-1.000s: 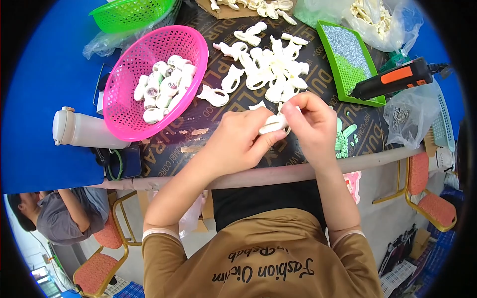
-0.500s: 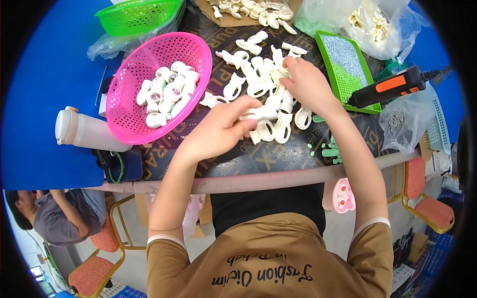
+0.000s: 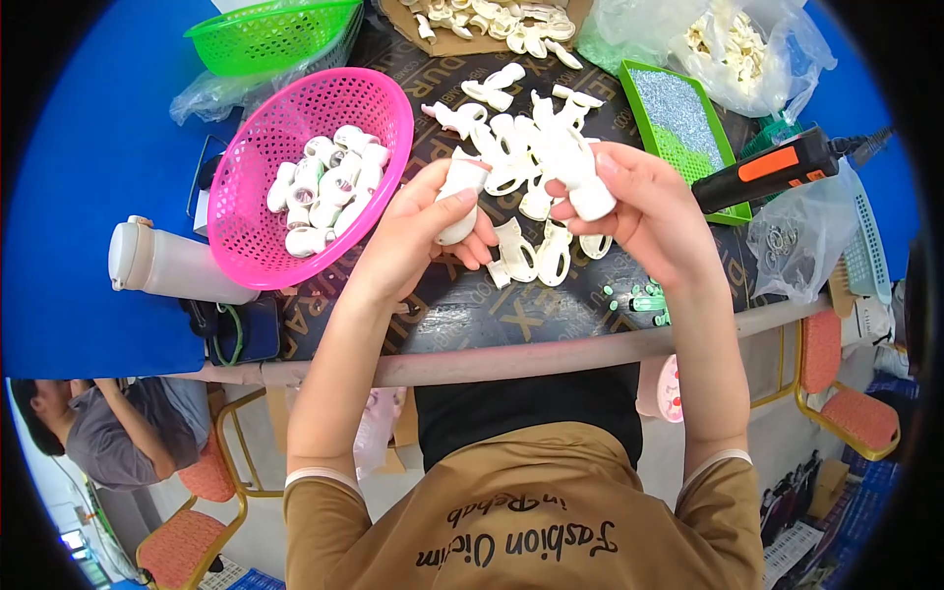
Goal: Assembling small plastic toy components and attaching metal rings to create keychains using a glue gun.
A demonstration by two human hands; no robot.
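Note:
Between thumb and fingers, my left hand grips a white plastic shell part with a rounded end. My right hand is closed round another white plastic piece, with a short tube-like end showing. The two held pieces are apart, raised over the table. Beneath and beyond them lies a loose pile of white plastic shell halves, several with oval openings. Two such halves lie just nearer to me, between my hands.
At left, a pink basket holds assembled white pieces, beside a white bottle. To the right are a green tray of small silvery bits, a black-and-orange electric tool and small green parts. A cardboard box stands at the back.
Both hands have lifted off the pile and drawn nearer to me, each with a white piece. My right hand has turned and moved right.

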